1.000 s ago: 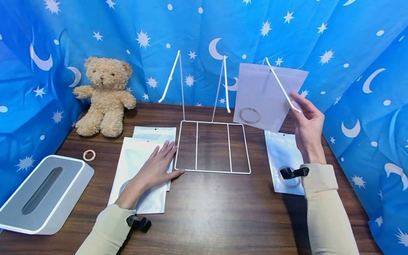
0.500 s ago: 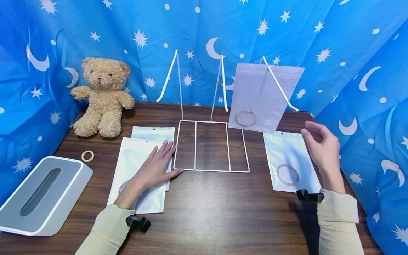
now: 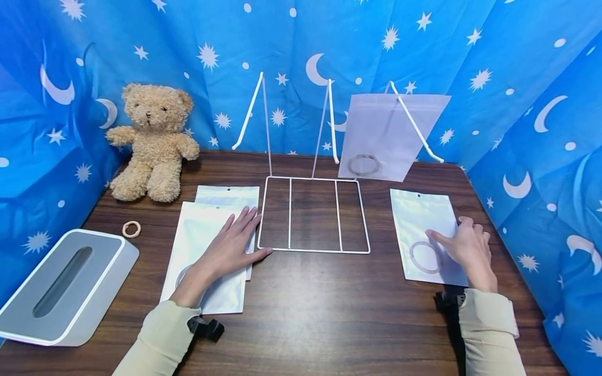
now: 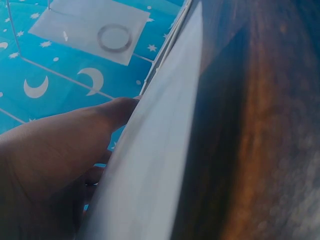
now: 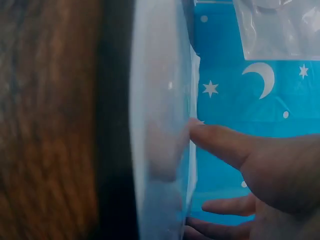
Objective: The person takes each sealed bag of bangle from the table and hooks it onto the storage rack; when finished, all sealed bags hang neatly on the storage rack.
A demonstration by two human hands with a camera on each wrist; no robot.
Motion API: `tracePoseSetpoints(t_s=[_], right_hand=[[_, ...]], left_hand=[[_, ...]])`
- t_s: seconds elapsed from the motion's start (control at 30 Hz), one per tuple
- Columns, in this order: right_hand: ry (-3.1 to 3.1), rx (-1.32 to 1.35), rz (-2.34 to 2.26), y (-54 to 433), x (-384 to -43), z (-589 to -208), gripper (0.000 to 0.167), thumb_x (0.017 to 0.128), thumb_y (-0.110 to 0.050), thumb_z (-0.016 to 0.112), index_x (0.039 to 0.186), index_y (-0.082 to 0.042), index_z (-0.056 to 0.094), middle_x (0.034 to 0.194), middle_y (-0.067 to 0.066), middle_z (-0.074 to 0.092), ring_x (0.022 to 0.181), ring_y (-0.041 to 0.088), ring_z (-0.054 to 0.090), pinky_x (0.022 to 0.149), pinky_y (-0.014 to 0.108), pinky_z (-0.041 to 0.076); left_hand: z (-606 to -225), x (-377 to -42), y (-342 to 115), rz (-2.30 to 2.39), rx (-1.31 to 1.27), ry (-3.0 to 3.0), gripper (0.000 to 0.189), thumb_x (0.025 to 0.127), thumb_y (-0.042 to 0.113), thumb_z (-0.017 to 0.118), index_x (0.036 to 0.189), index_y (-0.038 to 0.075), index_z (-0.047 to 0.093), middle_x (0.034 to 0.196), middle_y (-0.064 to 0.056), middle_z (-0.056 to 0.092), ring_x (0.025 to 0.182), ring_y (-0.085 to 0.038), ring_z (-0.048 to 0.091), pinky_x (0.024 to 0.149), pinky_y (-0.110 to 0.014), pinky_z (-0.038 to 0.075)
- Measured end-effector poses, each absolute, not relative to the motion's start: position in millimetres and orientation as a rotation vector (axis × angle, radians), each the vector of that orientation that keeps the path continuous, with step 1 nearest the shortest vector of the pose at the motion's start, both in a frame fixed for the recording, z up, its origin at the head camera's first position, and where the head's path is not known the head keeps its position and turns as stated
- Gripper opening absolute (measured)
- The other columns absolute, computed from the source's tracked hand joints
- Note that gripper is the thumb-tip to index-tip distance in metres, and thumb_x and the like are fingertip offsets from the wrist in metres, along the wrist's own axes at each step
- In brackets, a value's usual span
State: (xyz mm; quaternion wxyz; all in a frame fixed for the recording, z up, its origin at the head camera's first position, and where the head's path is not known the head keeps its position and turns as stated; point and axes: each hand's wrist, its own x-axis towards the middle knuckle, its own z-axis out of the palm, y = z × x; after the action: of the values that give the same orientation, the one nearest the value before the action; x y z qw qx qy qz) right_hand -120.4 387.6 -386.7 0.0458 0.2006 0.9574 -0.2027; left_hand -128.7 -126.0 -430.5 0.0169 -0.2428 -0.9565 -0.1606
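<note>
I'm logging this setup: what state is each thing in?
Wire rack: upright, rightmost hook loaded
Hanging bag: on hook
Right bag: lying flat
Left bags: flat, overlapping
Left hand: resting on left bags
Right hand: thumb over right bag
Teddy bear: upright
Loose ring: flat, unbagged
Tissue box: no tissue showing

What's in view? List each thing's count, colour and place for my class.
Rack: one, white, centre.
Flat pouches: three visible, white, two left, one right.
Hanging pouch: one, translucent white, right hook.
Pouched rings: at least two, greyish, inside pouches.
Loose ring: one, pale tan, left.
Slotted box: one, grey-white, far left.
Teddy bear: one, tan, back left.
Starry cloth: count unclear, blue, back and sides.
Table: one, brown, underneath.
Wrist devices: two, black, on wrists.
Sleeves: two, cream, both forearms.
Left hand: one, bare, on left pouches.
Right hand: one, bare, at right pouch.
</note>
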Motion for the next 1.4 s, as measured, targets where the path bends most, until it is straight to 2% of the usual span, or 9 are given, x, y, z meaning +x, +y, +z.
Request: tracePoseSetpoints(t_s=[0.13,0.4,0.63,0.83,0.9,1.0,1.1,1.23,1.4], right_hand=[[2.93,0.651,-0.722,393,-120,-390,0.101,0.087,-0.05,0.069,0.146,0.014,0.019,0.133,0.045,0.025,0.119,0.057,0.023,0.096,0.07,0.031],[2.874,0.52,-1.178,417,-112,-391,0.049,0.096,-0.024,0.065,0.138,-0.001,0.054,0.145,0.031,0.04,0.133,0.051,0.032,0.098,0.067,0.033],[2.86,0.525,-1.207,421,-108,-389,0.055,0.095,-0.031,0.066,0.139,-0.002,0.053,0.146,0.03,0.038,0.129,0.05,0.034,0.095,0.061,0.037],[2.88,0.534,-1.239,420,-106,-378,0.056,0.094,-0.039,0.066,0.138,-0.006,0.057,0.145,0.027,0.041,0.123,0.041,0.038,0.079,0.041,0.038],[2.905,0.578,-1.261,420,-104,-371,0.056,0.092,-0.043,0.067,0.137,-0.011,0.059,0.138,0.021,0.051,0.111,0.033,0.044,0.07,0.035,0.036],[2.954,0.643,-1.336,420,-101,-358,0.051,0.09,-0.043,0.069,0.134,-0.019,0.063,0.105,0.008,0.061,0.087,0.022,0.042,0.058,0.03,0.033],[2.993,0.658,-1.544,419,-96,-342,0.045,0.088,-0.034,0.074,0.129,-0.018,0.067,0.071,-0.001,0.047,0.068,0.018,0.037,0.048,0.032,0.025],[3.033,0.567,-1.921,415,-90,-324,0.038,0.082,-0.015,0.08,0.119,-0.007,0.072,0.059,0.001,0.033,0.056,0.018,0.027,0.047,0.035,0.014],[3.239,0.261,-1.987,413,-82,-313,0.03,0.082,0.001,0.077,0.111,0.005,0.072,0.054,0.005,0.034,0.049,0.016,0.024,0.044,0.032,0.01]], left_hand=[[-430,-129,-125,-0.485,-0.754,-2.985,0.092,0.089,0.065,0.057,0.151,0.001,0.033,0.159,-0.015,0.024,0.147,-0.03,0.014,0.118,-0.048,0.01],[-431,-130,-126,-0.48,-0.747,-2.989,0.093,0.089,0.065,0.056,0.152,0.001,0.033,0.159,-0.015,0.024,0.147,-0.03,0.015,0.118,-0.049,0.011],[-433,-130,-127,-0.47,-0.733,-2.983,0.093,0.088,0.067,0.055,0.152,0.003,0.033,0.159,-0.014,0.025,0.147,-0.029,0.015,0.117,-0.049,0.012],[-432,-129,-126,-0.481,-0.746,-2.983,0.093,0.089,0.066,0.055,0.152,0.003,0.032,0.159,-0.014,0.024,0.147,-0.03,0.014,0.117,-0.05,0.012],[-431,-129,-125,-0.488,-0.749,-2.985,0.092,0.089,0.066,0.056,0.152,0.003,0.032,0.159,-0.014,0.024,0.147,-0.03,0.014,0.117,-0.05,0.011],[-432,-129,-125,-0.49,-0.752,-2.986,0.091,0.09,0.065,0.056,0.152,0.003,0.032,0.159,-0.015,0.024,0.147,-0.03,0.014,0.117,-0.05,0.012],[-433,-130,-125,-0.484,-0.753,-2.986,0.091,0.09,0.065,0.056,0.152,0.003,0.032,0.159,-0.015,0.024,0.147,-0.03,0.014,0.117,-0.05,0.012],[-433,-130,-125,-0.478,-0.751,-2.988,0.092,0.09,0.065,0.056,0.152,0.002,0.032,0.159,-0.015,0.024,0.147,-0.03,0.014,0.117,-0.05,0.012],[-432,-129,-125,-0.47,-0.748,-2.992,0.091,0.09,0.064,0.055,0.152,0.002,0.032,0.159,-0.016,0.024,0.147,-0.031,0.015,0.117,-0.051,0.013]])
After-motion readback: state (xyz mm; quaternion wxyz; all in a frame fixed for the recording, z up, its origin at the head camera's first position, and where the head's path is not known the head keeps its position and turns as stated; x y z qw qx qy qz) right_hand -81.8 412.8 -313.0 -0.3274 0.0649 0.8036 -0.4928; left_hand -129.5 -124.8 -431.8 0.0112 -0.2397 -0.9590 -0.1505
